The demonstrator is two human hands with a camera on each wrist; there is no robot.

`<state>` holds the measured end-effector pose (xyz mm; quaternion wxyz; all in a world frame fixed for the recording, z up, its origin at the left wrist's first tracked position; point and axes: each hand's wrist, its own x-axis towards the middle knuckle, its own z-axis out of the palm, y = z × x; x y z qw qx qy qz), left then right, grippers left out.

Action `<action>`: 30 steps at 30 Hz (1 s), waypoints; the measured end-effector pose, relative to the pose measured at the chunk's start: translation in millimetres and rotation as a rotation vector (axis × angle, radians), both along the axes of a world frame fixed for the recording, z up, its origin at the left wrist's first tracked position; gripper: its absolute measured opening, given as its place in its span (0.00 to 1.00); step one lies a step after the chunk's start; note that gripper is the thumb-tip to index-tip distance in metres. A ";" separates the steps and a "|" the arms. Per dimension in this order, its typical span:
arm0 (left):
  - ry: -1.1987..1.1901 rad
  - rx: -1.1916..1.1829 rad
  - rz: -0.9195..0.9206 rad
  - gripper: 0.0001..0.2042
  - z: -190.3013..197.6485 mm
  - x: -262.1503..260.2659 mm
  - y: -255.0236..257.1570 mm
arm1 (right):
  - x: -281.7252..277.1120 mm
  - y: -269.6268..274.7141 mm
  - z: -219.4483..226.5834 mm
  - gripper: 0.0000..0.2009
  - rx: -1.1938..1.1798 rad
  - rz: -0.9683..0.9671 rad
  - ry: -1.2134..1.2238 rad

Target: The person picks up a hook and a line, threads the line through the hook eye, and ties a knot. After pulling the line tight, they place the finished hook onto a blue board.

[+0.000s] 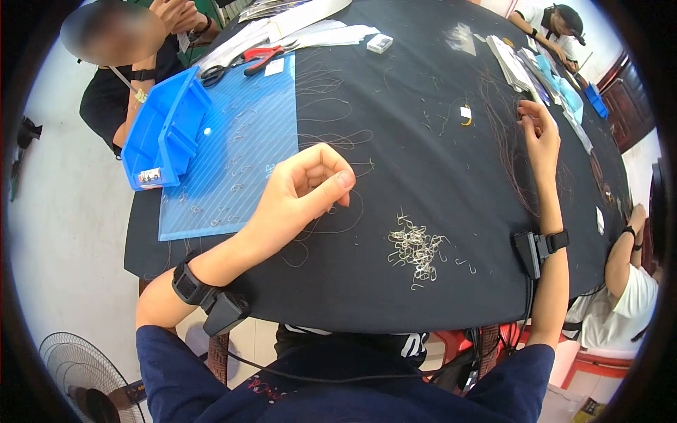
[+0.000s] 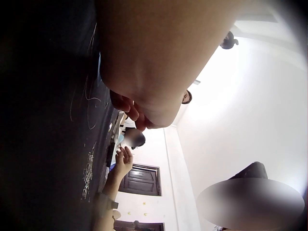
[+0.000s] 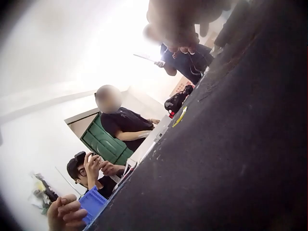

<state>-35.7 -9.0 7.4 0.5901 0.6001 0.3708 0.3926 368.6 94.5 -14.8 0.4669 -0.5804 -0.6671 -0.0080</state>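
My left hand [image 1: 303, 187] is raised over the table beside the blue sheet, fingers curled and thumb tip laid against the index finger; I cannot tell whether it pinches something. Thin looped lines [image 1: 335, 134] lie around and beyond it. Farther right, my right hand [image 1: 541, 141] reaches out at a bundle of long dark brown fishing lines [image 1: 497, 130]. Its fingertips pinch a thin strand [image 3: 193, 63], seen hanging from them in the right wrist view. Between the hands and nearer my body lies a pile of small metal fish hooks [image 1: 417, 250], with a few loose beside it.
Hooks lie in rows on the blue striped sheet [image 1: 247, 141]. A blue bin [image 1: 159, 137], red-handled pliers [image 1: 262, 53], black scissors [image 1: 211, 76] and a small clear box [image 1: 379, 44] stand around it. Papers and packets [image 1: 508, 63] lie far right. Other people sit around the table.
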 end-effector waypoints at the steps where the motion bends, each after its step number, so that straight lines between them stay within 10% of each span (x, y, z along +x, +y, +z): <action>1: -0.011 -0.014 -0.017 0.08 0.1 -1.2 0.6 | -5.1 -3.2 2.8 0.14 0.001 -0.022 -0.019; 30: -0.010 -0.007 -0.015 0.09 -1.5 -0.8 1.1 | -4.8 -8.8 5.3 0.11 0.129 -0.177 -0.379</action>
